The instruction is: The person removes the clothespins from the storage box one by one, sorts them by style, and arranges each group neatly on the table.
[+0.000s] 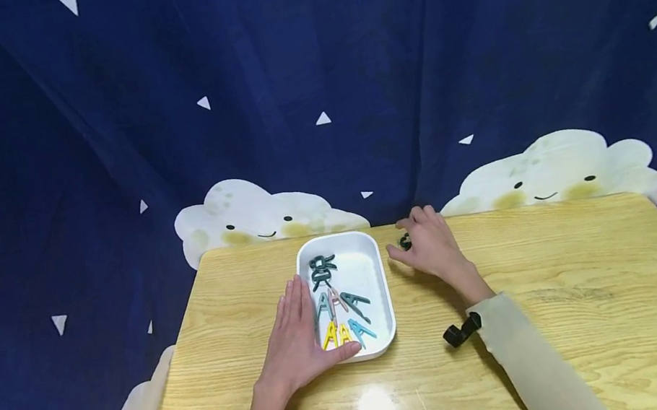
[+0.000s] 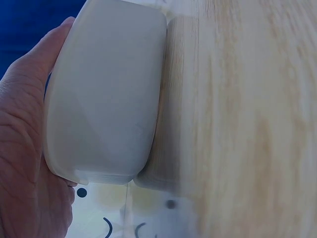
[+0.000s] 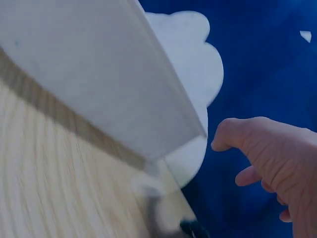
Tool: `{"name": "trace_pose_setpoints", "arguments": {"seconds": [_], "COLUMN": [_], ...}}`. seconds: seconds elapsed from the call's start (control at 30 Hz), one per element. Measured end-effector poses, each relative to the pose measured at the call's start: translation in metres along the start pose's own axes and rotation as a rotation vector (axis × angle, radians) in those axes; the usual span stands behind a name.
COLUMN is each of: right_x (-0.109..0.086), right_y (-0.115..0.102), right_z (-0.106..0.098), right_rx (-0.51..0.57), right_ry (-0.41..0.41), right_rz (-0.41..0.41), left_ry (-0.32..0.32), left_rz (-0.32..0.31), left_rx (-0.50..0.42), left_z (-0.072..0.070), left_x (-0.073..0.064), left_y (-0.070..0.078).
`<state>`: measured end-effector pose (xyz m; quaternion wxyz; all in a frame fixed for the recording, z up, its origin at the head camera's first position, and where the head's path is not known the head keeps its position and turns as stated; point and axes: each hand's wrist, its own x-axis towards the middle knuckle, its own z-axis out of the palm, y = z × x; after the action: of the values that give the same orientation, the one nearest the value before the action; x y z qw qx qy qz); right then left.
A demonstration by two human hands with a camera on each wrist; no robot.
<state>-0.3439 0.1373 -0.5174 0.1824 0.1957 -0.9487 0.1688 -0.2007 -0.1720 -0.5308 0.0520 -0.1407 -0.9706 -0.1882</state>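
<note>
A white tray [image 1: 378,291] stands on the table with several spring clips in it. Dark green clips [image 1: 320,277] lie toward its far end, a pink clip [image 1: 335,299] mid-tray, yellow clips [image 1: 329,335] and a blue clip [image 1: 361,330] at the near end. My left hand [image 1: 300,345] rests along the tray's left side, fingers straight, thumb over the near rim. Right of the tray, my right hand [image 1: 431,245] reaches over a small dark green clip [image 1: 405,242], thumb and fingers spread around it. In the right wrist view this clip [image 3: 194,229] lies apart from the fingers.
The wooden table [image 1: 581,292] extends to the right and left of the tray. Behind its far edge hangs a dark blue curtain [image 1: 283,96] printed with white triangles and clouds. Black wrist cameras [image 1: 461,332] are strapped over both sleeves.
</note>
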Motion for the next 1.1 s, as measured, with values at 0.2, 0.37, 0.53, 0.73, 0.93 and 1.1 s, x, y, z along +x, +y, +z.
{"name": "trace_pose_setpoints", "arguments": {"seconds": [0.2, 0.37, 0.53, 0.73, 0.93, 1.1], "right_x": [0.003, 0.003, 0.003, 0.008, 0.016, 0.022], "right_y": [-0.033, -0.060, -0.084, -0.102, -0.109, -0.109], "right_z": [-0.002, -0.002, 0.006, 0.020, 0.032, 0.039], "right_rx": [0.063, 0.098, 0.104, 0.059, -0.031, -0.080], "right_ry": [0.060, 0.049, -0.006, -0.108, -0.168, -0.204], "right_rz": [-0.103, -0.180, -0.244, -0.271, -0.217, -0.169], "left_ry": [-0.002, -0.007, -0.010, -0.014, -0.014, -0.005], "left_rz": [-0.010, -0.019, -0.014, -0.008, 0.005, 0.022], "left_rx": [0.002, 0.005, 0.008, 0.011, 0.002, 0.009], "left_z": [-0.002, -0.003, -0.004, -0.002, 0.000, 0.000], "left_x": [-0.001, -0.001, 0.000, 0.000, 0.001, 0.002], "left_y": [-0.003, -0.005, -0.006, -0.007, -0.005, -0.004]}}
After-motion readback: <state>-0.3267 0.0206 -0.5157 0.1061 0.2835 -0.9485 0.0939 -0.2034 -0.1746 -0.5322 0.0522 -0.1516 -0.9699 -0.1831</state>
